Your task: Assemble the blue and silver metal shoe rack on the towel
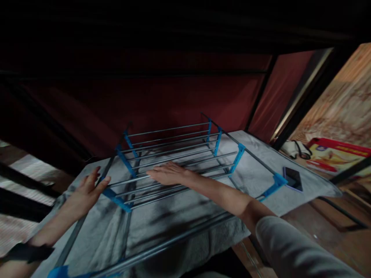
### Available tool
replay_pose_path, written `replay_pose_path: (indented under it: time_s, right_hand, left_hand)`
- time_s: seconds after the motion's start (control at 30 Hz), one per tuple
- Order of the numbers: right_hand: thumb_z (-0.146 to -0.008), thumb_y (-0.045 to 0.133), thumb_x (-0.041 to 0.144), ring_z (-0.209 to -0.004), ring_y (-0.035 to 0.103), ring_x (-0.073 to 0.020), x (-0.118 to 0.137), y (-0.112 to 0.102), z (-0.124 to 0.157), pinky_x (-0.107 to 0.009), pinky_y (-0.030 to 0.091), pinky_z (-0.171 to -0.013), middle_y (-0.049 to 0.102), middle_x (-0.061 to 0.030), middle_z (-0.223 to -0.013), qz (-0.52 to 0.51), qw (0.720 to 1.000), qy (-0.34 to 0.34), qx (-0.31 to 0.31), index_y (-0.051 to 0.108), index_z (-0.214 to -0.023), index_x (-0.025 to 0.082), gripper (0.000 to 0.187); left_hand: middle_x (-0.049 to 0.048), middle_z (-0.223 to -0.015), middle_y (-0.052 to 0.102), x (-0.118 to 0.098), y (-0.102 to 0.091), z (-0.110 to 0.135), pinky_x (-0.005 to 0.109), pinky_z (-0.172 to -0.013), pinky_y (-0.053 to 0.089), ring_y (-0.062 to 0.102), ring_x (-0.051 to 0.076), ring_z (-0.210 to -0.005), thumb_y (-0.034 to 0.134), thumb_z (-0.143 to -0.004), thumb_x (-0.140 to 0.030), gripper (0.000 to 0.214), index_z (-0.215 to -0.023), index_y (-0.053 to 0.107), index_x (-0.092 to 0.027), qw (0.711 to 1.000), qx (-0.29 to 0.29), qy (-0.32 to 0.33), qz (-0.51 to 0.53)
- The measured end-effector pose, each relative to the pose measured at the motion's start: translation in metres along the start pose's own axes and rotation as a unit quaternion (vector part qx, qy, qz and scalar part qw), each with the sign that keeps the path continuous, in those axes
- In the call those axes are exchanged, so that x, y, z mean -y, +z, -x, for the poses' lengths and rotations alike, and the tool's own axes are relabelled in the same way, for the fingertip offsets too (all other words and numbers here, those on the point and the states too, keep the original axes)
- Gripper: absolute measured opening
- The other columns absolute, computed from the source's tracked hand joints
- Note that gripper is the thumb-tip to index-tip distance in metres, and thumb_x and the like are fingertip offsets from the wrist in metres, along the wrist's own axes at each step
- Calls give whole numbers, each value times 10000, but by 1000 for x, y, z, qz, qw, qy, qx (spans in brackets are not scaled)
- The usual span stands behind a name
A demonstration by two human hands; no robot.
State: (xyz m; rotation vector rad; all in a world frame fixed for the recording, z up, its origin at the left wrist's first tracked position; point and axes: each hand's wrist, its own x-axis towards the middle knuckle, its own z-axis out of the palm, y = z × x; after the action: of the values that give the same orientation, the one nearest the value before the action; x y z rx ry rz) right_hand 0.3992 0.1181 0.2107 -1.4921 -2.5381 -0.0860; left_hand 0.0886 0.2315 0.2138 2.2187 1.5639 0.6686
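Observation:
A metal drying rack (pixel 179 150) with grey rods and blue plastic joints lies folded on a grey cloth (pixel 261 170) that covers a low surface. My right hand (pixel 168 173) lies flat, palm down, on the rods near the rack's middle, fingers stretched to the left. At the rack's left edge my left hand (pixel 88 189) rests with its fingers apart against a blue side bar (pixel 116 199). Neither hand holds anything.
A dark phone (pixel 293 178) lies on the cloth at the right, beside a blue corner joint. Past it, on a wooden floor, sit a red and yellow box (pixel 336 156) and a white object with a black cord (pixel 294 148). A dark red wall stands behind.

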Motion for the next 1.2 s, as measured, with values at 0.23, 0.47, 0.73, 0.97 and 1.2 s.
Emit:
replay_pose_path:
  time_s: [0.23,0.47,0.73,0.97,1.2]
  right_hand:
    - [-1062,422,349,-1164,635,-206,-14,-4,21,-314,484,-936,619,-24,-1452,15,1000,18,8,434,-1510,251,458]
    - [-1060,468,345,-1279,578,-221,-53,-48,73,-381,409,-1122,634,-74,-1397,-8,997,75,-34,522,-1484,228,443]
    - [-930,632,339,-1188,636,-247,-177,-115,237,-436,431,-1128,730,-99,-1235,-244,849,369,-287,756,-1123,184,277]
    - [-991,447,468,-1050,711,-202,-191,-60,312,-394,541,-1018,760,-95,-1105,-509,650,477,-303,713,-1062,205,381]
    - [-962,439,513,-1011,733,-217,-174,-36,279,-381,539,-1003,779,-84,-931,-592,615,409,-324,699,-1024,194,416]
  left_hand:
    - [116,-1433,617,-43,6,0,707,-1070,400,564,474,-1309,400,-797,-755,686,-1272,629,-317,968,8,203,-148]
    - [137,-1395,660,-107,55,-3,557,-1092,436,607,383,-1282,453,-844,-645,598,-1281,675,-302,940,77,310,-117]
    - [152,-1412,643,-188,123,10,502,-1122,409,583,372,-1303,537,-905,-446,537,-1382,642,-224,916,153,369,-33]
    - [169,-1385,653,-257,177,15,454,-1121,410,595,351,-1288,531,-946,-357,487,-1399,621,-200,911,168,377,15]
    - [144,-1252,721,-317,219,16,388,-976,482,674,313,-1116,553,-956,-341,440,-1376,628,-235,910,185,372,8]
